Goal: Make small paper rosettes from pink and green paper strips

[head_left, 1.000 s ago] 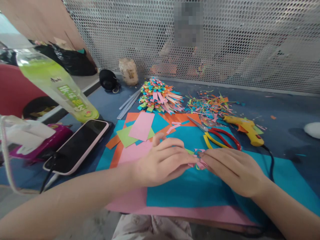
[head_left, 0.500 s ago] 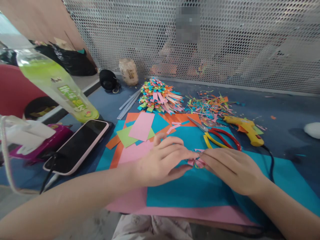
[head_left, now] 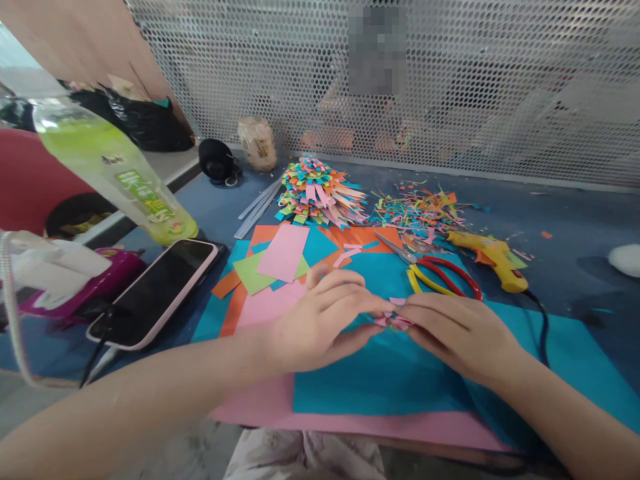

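Observation:
Between my fingertips is a small bundle of pink paper strips [head_left: 397,323] with hints of other colours, partly hidden by the fingers. My left hand [head_left: 327,320] pinches its left side, and my right hand [head_left: 457,330] closes on its right side. Both hands are just above a blue paper sheet [head_left: 375,387] that lies on a larger pink sheet [head_left: 265,407]. Scissors with red and yellow handles [head_left: 430,267] lie half open beyond my right hand. Past my left hand rest cut pieces, among them a pink paper rectangle [head_left: 285,253] and a green paper piece [head_left: 245,275].
A fringed multicolour paper cone [head_left: 320,193] stands at the back beside glue sticks [head_left: 259,208] and paper scraps [head_left: 420,210]. A yellow glue gun [head_left: 487,257] trails a cord on the right. Left are a phone [head_left: 160,293], a bottle [head_left: 110,167] and a purple power adapter [head_left: 117,267].
Both hands keep hold of the paper bundle. Their fingers have shifted slightly around it, and the bundle is turned a little. Everything else on the table stays in place.

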`<state>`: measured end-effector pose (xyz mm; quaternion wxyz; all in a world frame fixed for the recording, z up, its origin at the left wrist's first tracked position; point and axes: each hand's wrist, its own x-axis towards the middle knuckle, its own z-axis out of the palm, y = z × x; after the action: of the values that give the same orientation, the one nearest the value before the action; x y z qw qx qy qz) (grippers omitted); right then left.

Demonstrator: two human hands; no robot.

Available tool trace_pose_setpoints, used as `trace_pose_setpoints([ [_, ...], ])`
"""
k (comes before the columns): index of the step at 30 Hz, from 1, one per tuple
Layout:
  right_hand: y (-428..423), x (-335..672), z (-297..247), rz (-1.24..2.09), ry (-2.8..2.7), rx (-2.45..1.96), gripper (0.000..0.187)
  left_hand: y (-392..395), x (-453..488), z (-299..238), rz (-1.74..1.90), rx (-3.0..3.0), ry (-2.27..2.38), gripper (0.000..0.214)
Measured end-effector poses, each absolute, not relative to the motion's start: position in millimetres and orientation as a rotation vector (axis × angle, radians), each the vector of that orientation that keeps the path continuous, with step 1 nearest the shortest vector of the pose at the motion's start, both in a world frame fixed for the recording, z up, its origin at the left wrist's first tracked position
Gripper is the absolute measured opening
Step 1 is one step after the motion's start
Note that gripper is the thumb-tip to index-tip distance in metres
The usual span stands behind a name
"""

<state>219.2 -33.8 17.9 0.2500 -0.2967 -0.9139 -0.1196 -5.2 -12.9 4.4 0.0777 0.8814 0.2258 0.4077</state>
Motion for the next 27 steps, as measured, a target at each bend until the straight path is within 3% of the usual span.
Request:
trace_pose_setpoints([
  [5, -32, 214, 17, 0.241, -2.386, -1.011, 0.007, -11, -3, 5, 1.042, 2.303, 0.730, 0.025],
  [10, -30, 210, 16, 0.584, -2.277, -1.125, 0.010, -8, -2, 0, 0.990, 2.046, 0.750, 0.026],
  [27, -31, 208, 20, 0.884, -2.160, -1.333, 0.018, -8, 3, 3, 0.867, 1.610, 0.712, 0.021],
])
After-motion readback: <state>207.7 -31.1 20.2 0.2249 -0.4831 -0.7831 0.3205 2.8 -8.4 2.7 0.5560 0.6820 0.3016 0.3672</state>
